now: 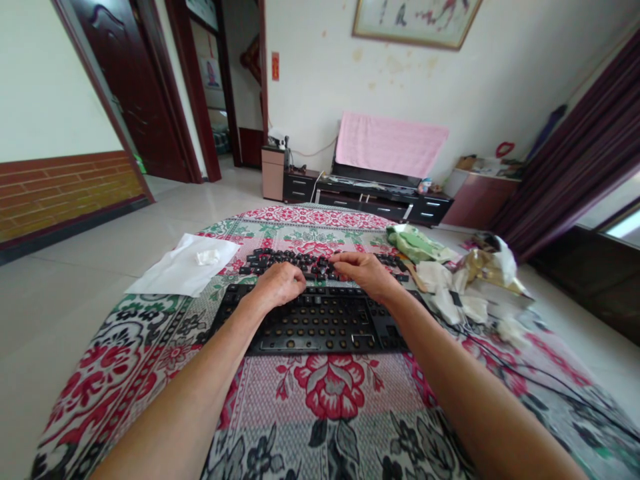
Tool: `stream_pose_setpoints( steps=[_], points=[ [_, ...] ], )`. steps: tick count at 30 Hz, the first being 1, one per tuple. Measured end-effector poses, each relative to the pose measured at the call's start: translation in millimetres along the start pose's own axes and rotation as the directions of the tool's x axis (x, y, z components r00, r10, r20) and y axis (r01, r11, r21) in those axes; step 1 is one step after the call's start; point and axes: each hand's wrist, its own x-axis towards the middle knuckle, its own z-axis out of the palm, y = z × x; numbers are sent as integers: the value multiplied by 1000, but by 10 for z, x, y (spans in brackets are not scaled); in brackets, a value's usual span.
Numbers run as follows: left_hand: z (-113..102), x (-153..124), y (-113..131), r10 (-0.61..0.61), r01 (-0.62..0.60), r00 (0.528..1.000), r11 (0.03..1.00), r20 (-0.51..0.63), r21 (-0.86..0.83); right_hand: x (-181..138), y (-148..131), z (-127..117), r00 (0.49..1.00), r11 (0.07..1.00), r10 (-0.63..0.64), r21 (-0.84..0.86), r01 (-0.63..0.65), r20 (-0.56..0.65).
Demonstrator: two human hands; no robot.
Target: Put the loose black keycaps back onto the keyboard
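A black keyboard (305, 327) lies flat on the patterned tablecloth, most of its keycaps off and the round key sockets showing. Behind it, loose black keycaps (265, 259) are spread in a wide band. My left hand (281, 283) is over the keyboard's upper left edge, its fingers curled together; whatever is in them is hidden. Among the loose keycaps, my right hand (361, 270) has thumb and forefinger pinched on a keycap, though the fingers partly cover it.
A white paper sheet (183, 270) with a crumpled tissue (207, 257) lies at the left. To the right are a green cloth (417, 244), crumpled tissues (443, 293) and a black cable (515, 367). Beyond the table stands a low TV cabinet (345, 201).
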Motion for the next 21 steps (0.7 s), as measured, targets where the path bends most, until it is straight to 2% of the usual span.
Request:
stream_pose_setpoints(
  steps=[4, 7, 11, 15, 19, 21],
  points=[
    [2, 2, 3, -4, 4, 1000, 1000, 4, -2, -123, 4, 0, 992, 989, 107, 96, -113, 61],
    [-5, 0, -1, -7, 7, 1000, 1000, -4, -9, -171, 32, 9, 977, 952, 177, 231, -201, 122],
    [-19, 4, -7, 13, -16, 999, 996, -41, -87, -194, 52, 37, 958, 881, 199, 392, -267, 205],
    [-25, 3, 49, 43, -61, 997, 950, -65, -307, -204, 44, 50, 944, 804, 159, 517, -294, 288],
    [-66, -36, 165, 48, -25, 999, 807, 24, -591, -214, 46, 52, 923, 761, 148, 555, -335, 354],
    [-101, -61, 215, 54, -14, 998, 747, 40, -665, -218, 51, 58, 917, 754, 158, 555, -352, 367]
  ],
)
